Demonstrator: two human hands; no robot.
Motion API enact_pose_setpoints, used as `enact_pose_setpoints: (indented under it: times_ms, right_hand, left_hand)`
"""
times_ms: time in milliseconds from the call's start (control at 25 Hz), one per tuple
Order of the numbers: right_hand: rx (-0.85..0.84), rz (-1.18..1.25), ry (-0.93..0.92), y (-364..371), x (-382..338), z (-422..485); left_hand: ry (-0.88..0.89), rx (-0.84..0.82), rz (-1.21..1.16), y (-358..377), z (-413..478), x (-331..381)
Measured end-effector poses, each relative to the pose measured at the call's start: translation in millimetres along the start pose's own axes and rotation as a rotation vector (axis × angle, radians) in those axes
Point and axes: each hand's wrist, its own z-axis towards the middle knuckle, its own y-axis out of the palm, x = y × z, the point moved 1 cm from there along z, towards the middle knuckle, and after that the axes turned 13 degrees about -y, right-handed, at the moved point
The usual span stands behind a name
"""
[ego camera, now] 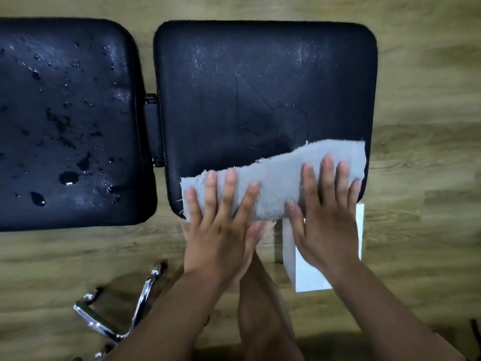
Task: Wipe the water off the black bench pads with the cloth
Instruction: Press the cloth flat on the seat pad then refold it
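A light wood-grain plank floor fills the frame from edge to edge. On it stands the surface, a bench of two black padded vinyl cushions side by side across the upper half, with a narrow gap between them bridged by a black metal hinge bracket.

The left black bench pad runs off the left edge and is covered in water beads and small puddles, thickest toward its lower part. The right black bench pad carries only a thin streaky sheen and a faint pressed-in logo near its centre.

A grey terry cloth, folded into a long strip with a ragged upper edge, lies slantwise over the lower right corner of the right pad and hangs a little over its near edge.

Both hands lie flat on the cloth, fingers straight and spread, pressing down rather than gripping. The left hand covers the strip's lower left end; the right hand covers its right part. They are near each other but apart.

A bare leg shows between the forearms. A white rectangular box stands on the floor below the right pad's corner, and a chrome tube frame sits at lower left.

Counted: two pads, two hands, one cloth, one box.
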Motion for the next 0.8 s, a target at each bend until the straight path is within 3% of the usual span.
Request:
enact_pose_setpoints:
  times_ms: [200,400,520,640,800]
  right_hand:
    - [0.077,-0.106,0.067,-37,39,118]
    - [0.083,-0.002,0.148,-72,64,199]
    - [0.143,0.016,0.119,-56,55,157]
    - [0.164,0.056,0.207,-19,30,67]
    - [0.207,0.284,0.238,15,-1,-34]
  left_hand:
    - [-0.022,0.152,0.001,-54,130,13]
    - [0.0,0.141,0.053,-91,209,11]
    - [-0.01,0.176,0.012,-76,176,22]
    - [0.041,0.155,0.009,-37,98,32]
    - [0.182,0.048,0.029,2,6,35]
